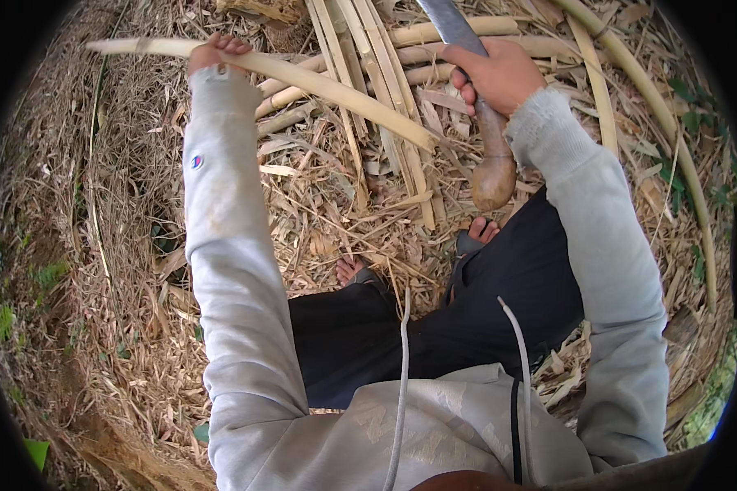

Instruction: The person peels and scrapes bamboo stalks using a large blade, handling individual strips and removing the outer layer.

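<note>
My left hand (213, 54) is closed around a long, pale, peeled strip of bamboo or cane (336, 88), held out from upper left toward the middle. In my right hand (504, 75) is a machete (493, 155), gripped where its wooden handle meets the blade. The handle's rounded knob hangs toward my knee, and the grey blade runs up past the top edge, so its tip is out of view. The free end of the pale strip lies left of the handle, apart from it.
Several split strips (377, 65) rest across thicker poles (426, 53) on the ground ahead. A long greenish pole (671, 114) curves down the right side. Dry shavings and leaves (303, 221) cover the ground. My sandalled feet (352, 270) stand close to the strips.
</note>
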The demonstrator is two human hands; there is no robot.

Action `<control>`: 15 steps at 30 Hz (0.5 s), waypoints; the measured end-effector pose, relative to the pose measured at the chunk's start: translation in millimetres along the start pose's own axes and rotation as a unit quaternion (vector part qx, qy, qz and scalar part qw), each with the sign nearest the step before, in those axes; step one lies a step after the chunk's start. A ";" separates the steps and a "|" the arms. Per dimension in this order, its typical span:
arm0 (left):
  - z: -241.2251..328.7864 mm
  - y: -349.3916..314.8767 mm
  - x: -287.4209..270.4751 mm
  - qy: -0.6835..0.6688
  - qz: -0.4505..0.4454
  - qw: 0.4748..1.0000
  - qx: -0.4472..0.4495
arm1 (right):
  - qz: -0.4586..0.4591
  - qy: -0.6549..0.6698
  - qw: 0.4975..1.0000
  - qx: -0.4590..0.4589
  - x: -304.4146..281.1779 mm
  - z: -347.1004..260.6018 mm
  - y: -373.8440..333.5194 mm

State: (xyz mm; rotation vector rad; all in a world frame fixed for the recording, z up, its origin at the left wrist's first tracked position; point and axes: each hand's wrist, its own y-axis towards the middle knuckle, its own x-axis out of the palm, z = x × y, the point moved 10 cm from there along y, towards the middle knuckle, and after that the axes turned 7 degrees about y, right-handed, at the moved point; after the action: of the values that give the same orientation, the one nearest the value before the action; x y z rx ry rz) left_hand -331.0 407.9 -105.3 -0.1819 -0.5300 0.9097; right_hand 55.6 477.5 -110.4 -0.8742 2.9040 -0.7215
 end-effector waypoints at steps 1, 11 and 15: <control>9.6 -11.3 -4.8 -0.010 0.016 1.000 0.000 | -0.007 -0.051 0.999 -0.013 -1.5 6.6 12.0; 144.4 -127.4 -140.6 -0.130 0.204 0.962 0.124 | -0.171 -0.022 0.985 -0.032 86.1 -19.5 -4.8; 167.4 -166.8 -140.0 -0.001 0.198 0.971 0.131 | -0.123 0.007 0.989 -0.086 89.0 -42.0 -11.1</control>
State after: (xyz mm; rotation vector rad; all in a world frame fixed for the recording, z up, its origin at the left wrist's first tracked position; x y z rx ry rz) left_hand -368.7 184.1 49.3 -0.0460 -0.3745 1.3589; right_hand -20.0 440.1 -58.6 -1.2675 2.9359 -0.4909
